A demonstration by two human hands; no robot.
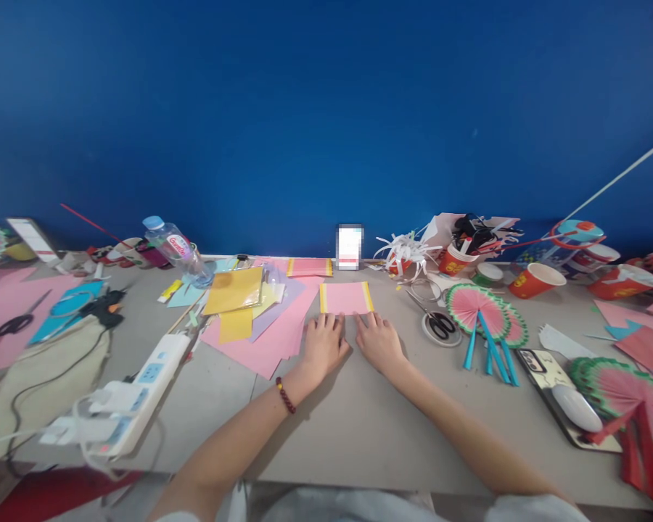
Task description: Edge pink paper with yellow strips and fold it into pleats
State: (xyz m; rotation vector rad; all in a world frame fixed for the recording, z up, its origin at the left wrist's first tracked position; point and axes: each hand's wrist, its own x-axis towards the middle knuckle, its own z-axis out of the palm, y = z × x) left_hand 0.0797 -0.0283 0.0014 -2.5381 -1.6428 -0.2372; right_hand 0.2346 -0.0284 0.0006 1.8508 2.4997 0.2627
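Note:
A pink sheet of paper with yellow strips along its left and right edges lies flat on the grey table. At its near left corner rests my left hand, fingers stretched forward, with a beaded bracelet on the wrist. My right hand lies at the near right corner, its fingers also extended. The fingertips of both touch or nearly touch the paper's near edge, and neither hand grips anything. Behind this sheet is another pink piece with yellow ends.
Left are coloured papers, a plastic bottle and a power strip. A phone stands against the blue wall. Right are scissors on a tape roll, paper fans, paper cups and a mouse on a phone.

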